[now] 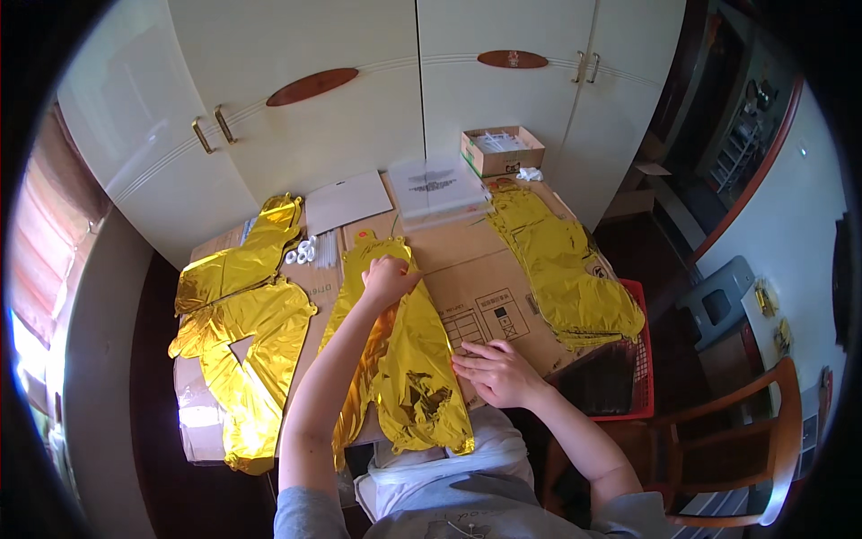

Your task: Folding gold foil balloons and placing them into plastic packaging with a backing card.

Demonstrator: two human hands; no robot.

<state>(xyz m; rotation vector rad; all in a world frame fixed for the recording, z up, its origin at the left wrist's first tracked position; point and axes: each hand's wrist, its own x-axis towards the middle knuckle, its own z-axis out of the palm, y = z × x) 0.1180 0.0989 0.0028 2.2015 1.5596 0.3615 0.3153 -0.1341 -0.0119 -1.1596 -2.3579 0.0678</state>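
Note:
A flat, uninflated gold foil balloon point(416, 359) lies lengthwise in front of me, its near end hanging toward my lap. My left hand point(391, 278) is curled closed on the upper part of this balloon, its fingertips partly hidden. Beside the balloon's right edge, my right hand point(496, 373) rests with its fingers stretched out, the tips at the foil's edge and on the cardboard. More gold foil balloons point(256, 337) lie at the left, one with a triangular opening. At the right, another stack of gold foil balloons point(557, 269) lies flat.
Flattened cardboard point(458, 260) covers the table. Toward the back are white tape rolls point(303, 251), thin clear straws point(327, 250), a grey board point(348, 202), clear plastic bags point(438, 190) and a small carton point(503, 153). A red basket point(643, 377) and wooden chair point(732, 440) stand right.

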